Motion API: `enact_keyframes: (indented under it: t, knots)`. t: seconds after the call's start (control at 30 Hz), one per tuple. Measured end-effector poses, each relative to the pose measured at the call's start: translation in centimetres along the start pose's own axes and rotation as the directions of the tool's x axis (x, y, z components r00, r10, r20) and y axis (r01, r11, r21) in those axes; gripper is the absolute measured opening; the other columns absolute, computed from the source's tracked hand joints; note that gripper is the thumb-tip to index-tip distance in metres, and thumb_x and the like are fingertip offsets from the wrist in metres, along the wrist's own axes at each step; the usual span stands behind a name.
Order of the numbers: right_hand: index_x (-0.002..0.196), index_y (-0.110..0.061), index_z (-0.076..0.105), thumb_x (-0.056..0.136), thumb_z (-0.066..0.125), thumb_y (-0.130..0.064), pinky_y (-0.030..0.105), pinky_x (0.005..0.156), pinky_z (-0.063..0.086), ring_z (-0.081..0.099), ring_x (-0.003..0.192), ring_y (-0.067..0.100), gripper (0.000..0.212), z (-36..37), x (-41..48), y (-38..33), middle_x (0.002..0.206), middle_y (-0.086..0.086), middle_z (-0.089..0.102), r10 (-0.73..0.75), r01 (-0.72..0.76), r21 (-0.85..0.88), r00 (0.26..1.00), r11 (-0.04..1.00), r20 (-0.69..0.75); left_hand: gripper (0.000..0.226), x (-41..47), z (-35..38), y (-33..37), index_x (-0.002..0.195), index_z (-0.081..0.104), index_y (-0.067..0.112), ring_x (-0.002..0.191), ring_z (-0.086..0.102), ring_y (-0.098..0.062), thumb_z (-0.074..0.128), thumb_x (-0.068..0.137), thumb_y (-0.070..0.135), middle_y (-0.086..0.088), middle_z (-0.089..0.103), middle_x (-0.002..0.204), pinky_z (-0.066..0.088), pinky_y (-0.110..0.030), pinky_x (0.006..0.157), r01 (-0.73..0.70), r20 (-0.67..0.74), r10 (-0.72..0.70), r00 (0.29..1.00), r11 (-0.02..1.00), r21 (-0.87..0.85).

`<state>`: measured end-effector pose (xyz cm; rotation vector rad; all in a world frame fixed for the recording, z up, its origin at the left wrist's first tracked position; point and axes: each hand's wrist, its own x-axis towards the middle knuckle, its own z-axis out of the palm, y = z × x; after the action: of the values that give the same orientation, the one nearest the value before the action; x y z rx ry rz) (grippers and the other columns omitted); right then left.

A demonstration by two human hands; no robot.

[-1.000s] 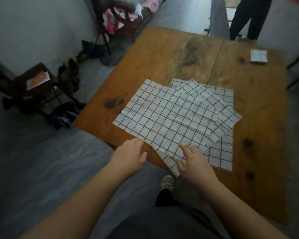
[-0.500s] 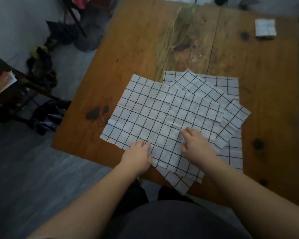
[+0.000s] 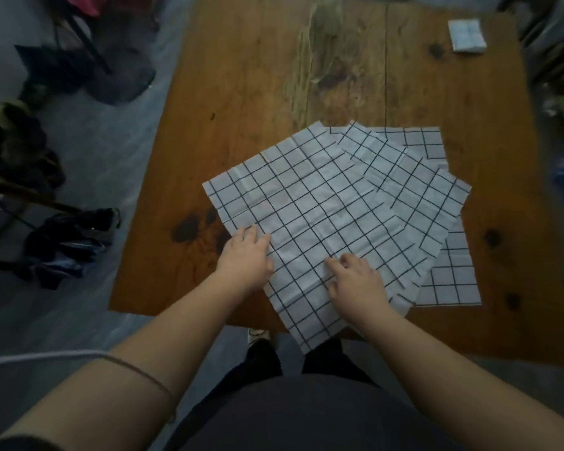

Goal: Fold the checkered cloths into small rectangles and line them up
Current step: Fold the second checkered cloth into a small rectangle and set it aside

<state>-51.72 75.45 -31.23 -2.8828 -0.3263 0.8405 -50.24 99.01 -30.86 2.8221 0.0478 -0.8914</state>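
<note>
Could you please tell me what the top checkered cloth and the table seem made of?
The top checkered cloth looks like thin woven fabric, perhaps cotton, matte: it lies limp and shows fold creases. The table looks like wood with a worn finish: grain, dark knots, a plank seam.

Dark clothes lie on the floor beside a wooden table.

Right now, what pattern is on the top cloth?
The top cloth is white with a black grid; head view shows it best.
</note>
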Motion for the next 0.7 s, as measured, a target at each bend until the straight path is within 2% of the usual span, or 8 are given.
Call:
enact_keyframes:
  t: [0.27, 0.4, 0.57, 0.7]
  knots:
    - [0.149, -0.033, 0.030, 0.094, 0.044, -0.033, 0.044, 0.099, 0.043, 0.038, 0.124, 0.025, 0.057, 3.7, -1.6, -7.1, 0.135, 0.004, 0.039, 0.092, -0.086, 0.168, 0.995, 0.982, -0.027, 0.061, -4.9, 2.2, -2.9, 0.156, 0.026, 0.020, 0.153, 0.011, -0.030, 0.047, 0.100, 0.032, -0.009, 0.021, 0.164, 0.019, -0.044, 0.123, -0.154, -0.043, 0.152, 0.987, 0.987, -0.043]
    - [0.155, -0.028, 0.024, 0.096, 0.046, -0.031, 0.043, 0.104, 0.041, 0.038, 0.129, 0.026, 0.064, 5.1, -2.8, -9.0, 0.146, 0.005, 0.036, 0.065, -0.049, 0.265, 0.996, 0.963, -0.054, 0.064, -6.8, 3.4, -4.2, 0.157, 0.023, 0.021, 0.154, 0.012, -0.030, 0.049, 0.100, 0.030, -0.009, 0.019, 0.166, 0.019, -0.045, 0.124, -0.180, -0.044, 0.179, 0.983, 0.983, -0.020]
    - [0.154, -0.022, 0.031, 0.097, 0.049, -0.020, 0.033, 0.116, 0.028, 0.028, 0.144, 0.017, 0.060, 5.3, -5.9, -7.8, 0.157, 0.000, 0.033, 0.007, 0.047, 0.420, 0.992, 0.906, -0.127, 0.065, -8.9, 5.5, -5.2, 0.156, 0.024, 0.019, 0.154, 0.013, -0.029, 0.052, 0.099, 0.033, -0.010, 0.019, 0.166, 0.020, -0.044, 0.124, -0.200, -0.061, 0.198, 0.978, 0.979, -0.024]
    - [0.147, -0.020, 0.042, 0.095, 0.052, -0.018, 0.033, 0.116, 0.030, 0.034, 0.140, 0.015, 0.052, 6.0, -8.6, -3.7, 0.150, 0.000, 0.043, 0.024, 0.039, 0.320, 0.982, 0.947, -0.190, 0.077, -11.0, 8.1, -4.9, 0.158, 0.020, 0.020, 0.154, 0.011, -0.028, 0.059, 0.096, 0.045, -0.008, 0.017, 0.166, 0.017, -0.042, 0.124, -0.225, -0.098, 0.226, 0.969, 0.974, 0.026]
